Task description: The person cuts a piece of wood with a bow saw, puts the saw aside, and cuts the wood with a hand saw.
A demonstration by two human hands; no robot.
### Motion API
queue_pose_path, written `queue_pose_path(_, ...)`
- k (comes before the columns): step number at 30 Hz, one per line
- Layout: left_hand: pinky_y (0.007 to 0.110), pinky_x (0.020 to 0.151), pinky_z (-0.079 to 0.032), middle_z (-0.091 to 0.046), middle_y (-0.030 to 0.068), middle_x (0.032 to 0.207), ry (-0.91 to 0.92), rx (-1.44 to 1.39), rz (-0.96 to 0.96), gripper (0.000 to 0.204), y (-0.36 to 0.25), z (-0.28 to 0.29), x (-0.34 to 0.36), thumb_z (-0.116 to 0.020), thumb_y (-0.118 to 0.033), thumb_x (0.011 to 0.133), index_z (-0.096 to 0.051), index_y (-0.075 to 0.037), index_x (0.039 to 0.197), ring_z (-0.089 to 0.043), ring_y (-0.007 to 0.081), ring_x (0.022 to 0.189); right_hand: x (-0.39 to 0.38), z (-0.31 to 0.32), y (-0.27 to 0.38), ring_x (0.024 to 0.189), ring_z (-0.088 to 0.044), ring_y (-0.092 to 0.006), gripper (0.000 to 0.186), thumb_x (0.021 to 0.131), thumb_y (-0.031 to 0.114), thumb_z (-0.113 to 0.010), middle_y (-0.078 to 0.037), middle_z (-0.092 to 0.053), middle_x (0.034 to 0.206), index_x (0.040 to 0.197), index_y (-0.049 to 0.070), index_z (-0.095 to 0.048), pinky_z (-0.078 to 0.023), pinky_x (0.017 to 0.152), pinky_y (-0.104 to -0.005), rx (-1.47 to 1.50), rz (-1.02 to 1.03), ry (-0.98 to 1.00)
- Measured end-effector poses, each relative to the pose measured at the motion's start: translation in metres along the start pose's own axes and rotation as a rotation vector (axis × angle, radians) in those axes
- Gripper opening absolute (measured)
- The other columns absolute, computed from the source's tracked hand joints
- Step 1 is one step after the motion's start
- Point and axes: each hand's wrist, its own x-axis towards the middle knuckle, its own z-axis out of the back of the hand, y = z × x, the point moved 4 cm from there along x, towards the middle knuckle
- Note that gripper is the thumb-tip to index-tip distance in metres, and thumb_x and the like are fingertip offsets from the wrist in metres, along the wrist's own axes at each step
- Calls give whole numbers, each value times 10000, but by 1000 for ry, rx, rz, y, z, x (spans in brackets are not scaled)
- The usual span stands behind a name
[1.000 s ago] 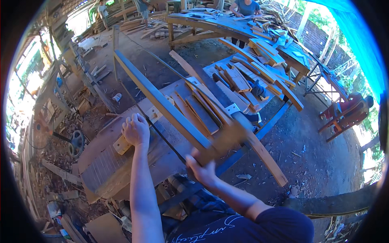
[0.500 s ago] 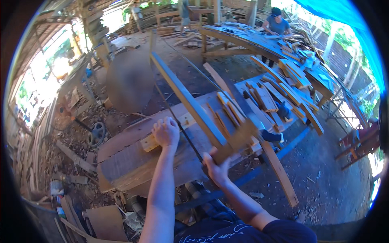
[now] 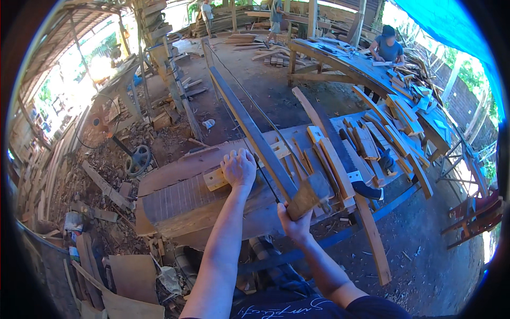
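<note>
My right hand is closed round the near end of a wooden frame saw, just below its thick end block. The saw's long bar slants away to the upper left, and its thin blade runs on the left side of that bar. My left hand is curled over a pale wood piece with drilled holes, pressing it onto the bench top. The wood continues to the right beyond the blade. Where the blade meets the wood is too fine to make out.
Cut wood strips and a handsaw with a dark handle lie on the bench's right. A fan with a round base stands left. A person works at a far table; others stand farther back.
The saw and my right hand have drawn back toward me, and the end block is less blurred. My left hand stays on the wood piece. The whole view has shifted slightly.
</note>
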Motion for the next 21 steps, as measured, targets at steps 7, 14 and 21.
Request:
queue_pose_path(7, 416, 694, -450, -606, 82, 780, 37, 43, 6, 161, -12, 11, 7, -587, -231, 819, -620, -116, 712, -588, 277, 807, -72, 68, 44, 662, -524, -66, 75, 891, 78, -602, 14, -540, 729, 831, 64, -560, -418, 560, -252, -97, -3, 60)
queue_pose_path(14, 443, 707, -452, -619, 79, 789, 20, 0, -64, 186, -4, -1, 1, -547, -239, 857, -606, -118, 730, -593, 289, 797, 22, -8, -9, 540, -507, -65, 200, 827, 91, -679, 33, -519, 599, 688, 63, -538, -384, 477, -274, 60, -23, -135)
queue_pose_path(21, 430, 687, -450, -594, 71, 771, 1, 95, -10, 180, 0, 10, 3, -579, -230, 838, -602, -116, 700, -587, 277, 790, -44, 29, 26, 631, -474, -72, 124, 879, 59, -601, 8, -510, 694, 772, 58, -538, -390, 567, -253, -47, -213, 122)
